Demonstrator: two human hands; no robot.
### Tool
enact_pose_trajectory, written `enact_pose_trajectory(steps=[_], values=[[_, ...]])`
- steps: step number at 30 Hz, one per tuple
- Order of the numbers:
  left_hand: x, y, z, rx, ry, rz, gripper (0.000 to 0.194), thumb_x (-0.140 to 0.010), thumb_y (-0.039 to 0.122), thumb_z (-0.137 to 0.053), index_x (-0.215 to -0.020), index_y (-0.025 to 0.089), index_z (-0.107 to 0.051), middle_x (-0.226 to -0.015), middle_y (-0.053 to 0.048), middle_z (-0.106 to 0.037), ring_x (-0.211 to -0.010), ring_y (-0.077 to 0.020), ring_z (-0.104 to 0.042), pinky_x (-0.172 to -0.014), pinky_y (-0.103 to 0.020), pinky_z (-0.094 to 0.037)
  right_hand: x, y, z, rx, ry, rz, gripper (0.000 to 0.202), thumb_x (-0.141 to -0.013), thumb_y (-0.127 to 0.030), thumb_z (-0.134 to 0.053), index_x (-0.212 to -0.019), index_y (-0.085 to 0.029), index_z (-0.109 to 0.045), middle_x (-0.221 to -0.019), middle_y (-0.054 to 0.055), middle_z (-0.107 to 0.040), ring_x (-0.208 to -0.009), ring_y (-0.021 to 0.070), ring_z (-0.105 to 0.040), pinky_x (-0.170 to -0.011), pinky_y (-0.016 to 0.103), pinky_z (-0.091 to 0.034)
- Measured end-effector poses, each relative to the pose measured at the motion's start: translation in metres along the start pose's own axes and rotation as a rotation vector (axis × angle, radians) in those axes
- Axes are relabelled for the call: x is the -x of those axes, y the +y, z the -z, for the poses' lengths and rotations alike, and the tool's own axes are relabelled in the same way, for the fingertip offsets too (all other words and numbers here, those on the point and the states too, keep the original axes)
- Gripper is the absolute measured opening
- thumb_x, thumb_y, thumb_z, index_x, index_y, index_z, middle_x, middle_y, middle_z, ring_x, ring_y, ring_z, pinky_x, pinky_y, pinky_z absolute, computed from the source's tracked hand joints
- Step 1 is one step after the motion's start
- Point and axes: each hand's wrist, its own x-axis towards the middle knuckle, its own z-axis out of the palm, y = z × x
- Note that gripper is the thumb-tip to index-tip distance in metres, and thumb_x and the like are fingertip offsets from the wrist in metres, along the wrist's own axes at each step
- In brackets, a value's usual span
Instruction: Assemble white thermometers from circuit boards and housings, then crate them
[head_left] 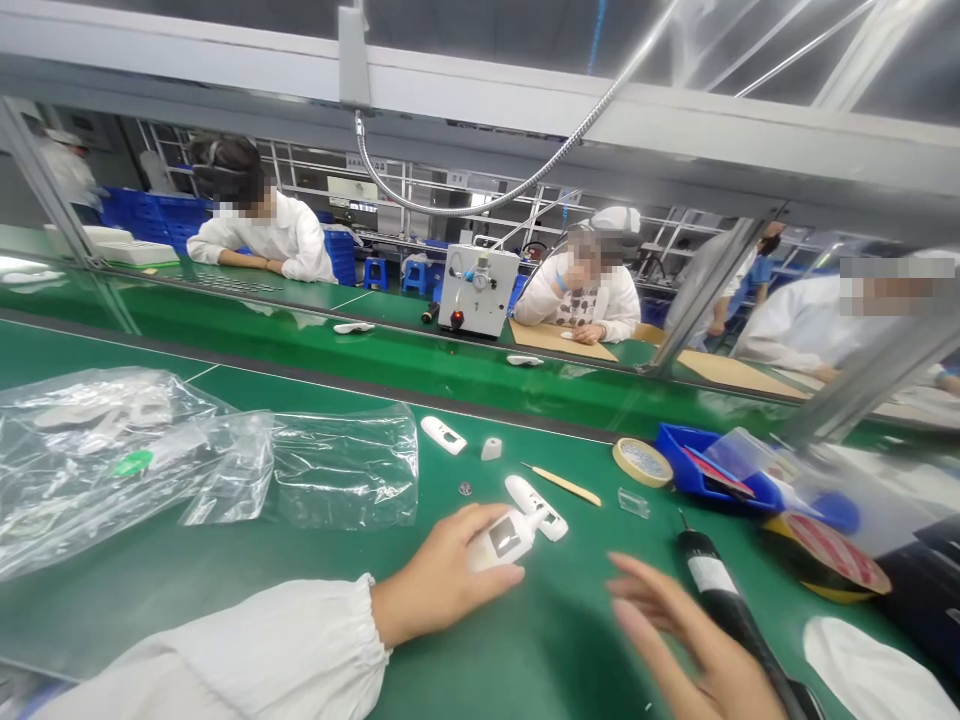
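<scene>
My left hand (446,570) is wrapped round a white handheld device (501,541) with a grey screen and a narrow tip, held above the green tabletop. Just behind that tip lies a white plastic shell half (536,507), and I cannot tell whether the two touch. To the right, my right hand (682,635) is slightly blurred, its fingers apart and holding nothing. Nearest to it is a black electric screwdriver (721,595) lying on the table. Farther back are another white shell (444,435), a small white cap (491,448) and a small round metal part (465,488).
Clear plastic bags (225,465) spread over the left side. A yellow pointed stick (562,482), a clear plastic piece (634,502) and a tape roll (643,462) lie rightward. Beyond are a blue tray (686,450) and striped tape (825,555). Co-workers sit across the green conveyor (420,365).
</scene>
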Motion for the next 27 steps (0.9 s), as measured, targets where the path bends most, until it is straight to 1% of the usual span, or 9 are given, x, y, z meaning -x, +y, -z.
enact_pose_trajectory(steps=[1,3,4,6,8,12,18,23,27], values=[[0.000,0.001,0.000,-0.014,0.006,-0.002,0.046,-0.069,0.029,-0.064,-0.113,0.022,-0.052,-0.107,-0.006,-0.055,-0.095,-0.0198,-0.051,-0.086,-0.031,-0.038,-0.006,-0.015,-0.019,-0.145,-0.039,-0.074,0.039,-0.075,-0.045,-0.058,-0.110,-0.027,-0.058,-0.092,0.004,-0.066,-0.079,0.0218,-0.063,-0.067,0.030,-0.053],[0.001,0.002,0.001,-0.034,0.009,0.012,0.047,-0.069,0.028,-0.063,-0.113,0.020,-0.049,-0.096,-0.005,-0.056,-0.085,-0.0181,-0.052,-0.078,-0.029,-0.041,-0.021,-0.037,-0.051,-0.398,-0.133,-0.149,0.040,-0.080,-0.047,-0.053,-0.112,-0.024,-0.054,-0.087,0.003,-0.065,-0.077,0.0188,-0.062,-0.071,0.029,-0.051],[0.000,0.003,0.002,-0.043,0.008,0.022,0.047,-0.069,0.028,-0.062,-0.113,0.019,-0.047,-0.090,-0.003,-0.056,-0.080,-0.0173,-0.052,-0.073,-0.029,-0.041,-0.029,-0.043,-0.062,-0.520,-0.179,-0.182,0.039,-0.080,-0.048,-0.052,-0.110,-0.023,-0.054,-0.085,0.002,-0.065,-0.076,0.0184,-0.061,-0.071,0.029,-0.051],[0.000,0.004,0.004,-0.055,0.014,0.025,0.045,-0.070,0.028,-0.061,-0.110,0.018,-0.045,-0.082,-0.001,-0.054,-0.074,-0.0163,-0.051,-0.068,-0.027,-0.041,-0.043,-0.050,-0.075,-0.695,-0.266,-0.218,0.037,-0.080,-0.047,-0.054,-0.106,-0.022,-0.055,-0.083,0.002,-0.064,-0.078,0.0184,-0.060,-0.070,0.029,-0.050],[-0.002,0.004,0.007,-0.068,0.031,0.006,0.040,-0.070,0.028,-0.060,-0.106,0.018,-0.045,-0.083,-0.001,-0.054,-0.076,-0.0167,-0.052,-0.068,-0.027,-0.041,-0.052,-0.053,-0.079,-0.772,-0.312,-0.226,0.033,-0.079,-0.046,-0.057,-0.101,-0.021,-0.057,-0.083,0.001,-0.063,-0.080,0.0191,-0.059,-0.068,0.029,-0.049],[-0.005,0.003,0.012,-0.118,0.040,-0.023,0.031,-0.071,0.028,-0.059,-0.098,0.019,-0.048,-0.087,-0.002,-0.056,-0.081,-0.0178,-0.052,-0.072,-0.028,-0.040,-0.059,-0.056,-0.076,-0.818,-0.352,-0.228,0.028,-0.079,-0.044,-0.057,-0.091,-0.020,-0.060,-0.077,0.002,-0.062,-0.078,0.0205,-0.060,-0.062,0.029,-0.049],[-0.006,0.001,0.013,-0.146,0.097,-0.070,0.026,-0.072,0.027,-0.058,-0.096,0.020,-0.049,-0.093,-0.004,-0.055,-0.084,-0.0190,-0.052,-0.074,-0.029,-0.039,-0.063,-0.058,-0.078,-0.871,-0.368,-0.238,0.027,-0.076,-0.045,-0.060,-0.084,-0.019,-0.061,-0.073,0.001,-0.062,-0.072,0.0181,-0.059,-0.062,0.028,-0.048],[-0.005,-0.002,0.013,-0.154,0.070,-0.096,0.025,-0.074,0.027,-0.057,-0.096,0.020,-0.049,-0.094,-0.004,-0.053,-0.086,-0.0192,-0.051,-0.076,-0.030,-0.039,-0.062,-0.054,-0.080,-0.905,-0.350,-0.263,0.032,-0.074,-0.050,-0.061,-0.084,-0.019,-0.062,-0.074,0.001,-0.062,-0.070,0.0168,-0.059,-0.063,0.027,-0.047],[-0.006,-0.003,0.013,-0.164,0.040,-0.114,0.024,-0.075,0.027,-0.055,-0.097,0.020,-0.049,-0.094,-0.004,-0.051,-0.086,-0.0186,-0.050,-0.077,-0.029,-0.039,-0.060,-0.050,-0.081,-0.926,-0.347,-0.298,0.034,-0.072,-0.050,-0.063,-0.084,-0.018,-0.062,-0.073,0.001,-0.062,-0.069,0.0156,-0.059,-0.062,0.026,-0.047]])
